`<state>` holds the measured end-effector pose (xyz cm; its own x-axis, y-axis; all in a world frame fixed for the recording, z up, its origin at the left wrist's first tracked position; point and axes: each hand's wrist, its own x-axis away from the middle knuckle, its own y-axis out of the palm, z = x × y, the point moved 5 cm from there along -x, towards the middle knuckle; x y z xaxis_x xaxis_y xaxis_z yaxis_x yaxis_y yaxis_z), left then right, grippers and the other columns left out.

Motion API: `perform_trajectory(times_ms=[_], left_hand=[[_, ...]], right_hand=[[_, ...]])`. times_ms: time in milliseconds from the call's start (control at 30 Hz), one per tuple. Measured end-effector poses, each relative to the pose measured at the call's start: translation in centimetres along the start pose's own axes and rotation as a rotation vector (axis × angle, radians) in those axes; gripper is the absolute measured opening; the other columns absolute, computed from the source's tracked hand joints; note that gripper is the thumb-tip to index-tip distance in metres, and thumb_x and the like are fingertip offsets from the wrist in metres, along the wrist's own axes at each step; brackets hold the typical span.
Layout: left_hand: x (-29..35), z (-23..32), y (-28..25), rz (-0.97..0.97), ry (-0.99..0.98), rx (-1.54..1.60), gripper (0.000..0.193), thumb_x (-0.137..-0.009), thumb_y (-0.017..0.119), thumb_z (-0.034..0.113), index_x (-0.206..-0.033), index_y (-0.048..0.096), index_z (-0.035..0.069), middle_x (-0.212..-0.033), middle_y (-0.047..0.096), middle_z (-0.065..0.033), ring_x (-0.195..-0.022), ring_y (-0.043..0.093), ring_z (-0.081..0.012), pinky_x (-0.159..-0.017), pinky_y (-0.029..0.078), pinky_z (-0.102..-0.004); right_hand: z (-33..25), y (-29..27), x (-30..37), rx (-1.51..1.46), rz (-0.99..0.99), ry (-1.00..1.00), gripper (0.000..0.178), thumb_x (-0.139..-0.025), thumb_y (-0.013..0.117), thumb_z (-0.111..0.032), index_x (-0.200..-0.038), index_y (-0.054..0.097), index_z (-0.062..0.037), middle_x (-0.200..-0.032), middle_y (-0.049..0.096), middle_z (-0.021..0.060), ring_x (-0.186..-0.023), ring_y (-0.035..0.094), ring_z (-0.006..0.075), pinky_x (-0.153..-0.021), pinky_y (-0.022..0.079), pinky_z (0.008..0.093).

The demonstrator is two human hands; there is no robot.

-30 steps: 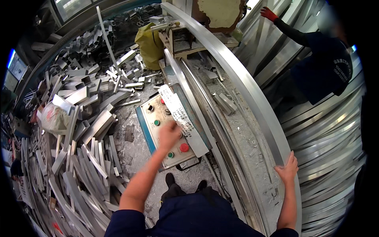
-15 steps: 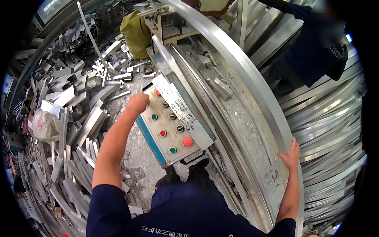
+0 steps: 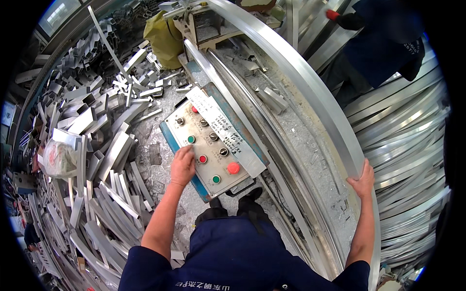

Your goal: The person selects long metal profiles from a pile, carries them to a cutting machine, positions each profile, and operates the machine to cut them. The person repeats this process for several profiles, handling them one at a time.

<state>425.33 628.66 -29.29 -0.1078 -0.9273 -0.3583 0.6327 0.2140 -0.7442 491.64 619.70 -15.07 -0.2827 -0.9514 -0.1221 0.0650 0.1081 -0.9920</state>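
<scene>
A control box [image 3: 204, 182] with a grey face, blue sides, buttons and black knobs stands in front of me. My left hand [image 3: 183, 166] is over its left edge, fingertips between a green button [image 3: 191, 139] and a red button [image 3: 203, 159]. These fingers are loosely bent and hold nothing; whether they touch the panel I cannot tell. On the right, my right hand [image 3: 363, 180] grips a long silver metal profile [image 3: 310, 82], its thumb on the near side and fingers over the far side. A flat metal strip [image 3: 228, 136] with handwriting lies across the box.
Heaps of metal offcuts [image 3: 111, 150] cover the floor at left. Long metal bars [image 3: 407, 155] are stacked at right, where a person in dark clothing [image 3: 383, 48] stands. A yellow sack [image 3: 163, 41] is beside the machine frame [image 3: 208, 41]. Rails [image 3: 262, 131] run past the box.
My left hand has moved from the box's far left corner toward me, uncovering a black knob. My right hand stays on the metal profile. The other person's red-tipped glove has come into view.
</scene>
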Motion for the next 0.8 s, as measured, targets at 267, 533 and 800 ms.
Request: perform_trajectory(times_ms=[267, 533, 800], left_hand=[[-0.9, 0.3, 0.6, -0.021, 0.082, -0.127, 0.023, -0.075, 0.058, 0.0, -0.098, 0.059, 0.002, -0.126, 0.056, -0.0198, -0.1, 0.055, -0.0406, -0.087, 0.047, -0.0449], [-0.3, 0.4, 2.2, 0.085, 0.037, -0.214, 0.024, -0.073, 0.059, 0.006, -0.097, 0.058, 0.005, -0.136, 0.051, -0.0129, -0.113, 0.049, -0.0364, -0.097, 0.039, -0.0466], [0.1, -0.2, 2.6, 0.088, 0.036, -0.192, 0.024, -0.074, 0.058, 0.007, -0.098, 0.058, 0.007, -0.138, 0.049, -0.0113, -0.115, 0.047, -0.0353, -0.098, 0.036, -0.0477]], right_hand=[[-0.9, -1.2, -0.5, 0.001, -0.024, 0.081, 0.109, -0.049, 0.083, -0.028, -0.144, 0.031, -0.0137, -0.127, 0.047, 0.0154, -0.118, 0.046, 0.0355, -0.095, 0.039, 0.049], [-1.0, -1.8, -0.3, -0.009, -0.019, 0.095, 0.107, -0.048, 0.082, -0.028, -0.142, 0.033, -0.0124, -0.12, 0.047, 0.0132, -0.114, 0.045, 0.0333, -0.095, 0.036, 0.0464], [-1.2, -2.2, -0.1, -0.027, -0.059, 0.126, 0.106, -0.049, 0.082, -0.027, -0.142, 0.033, -0.0117, -0.121, 0.047, 0.0131, -0.117, 0.044, 0.0329, -0.098, 0.034, 0.0474]])
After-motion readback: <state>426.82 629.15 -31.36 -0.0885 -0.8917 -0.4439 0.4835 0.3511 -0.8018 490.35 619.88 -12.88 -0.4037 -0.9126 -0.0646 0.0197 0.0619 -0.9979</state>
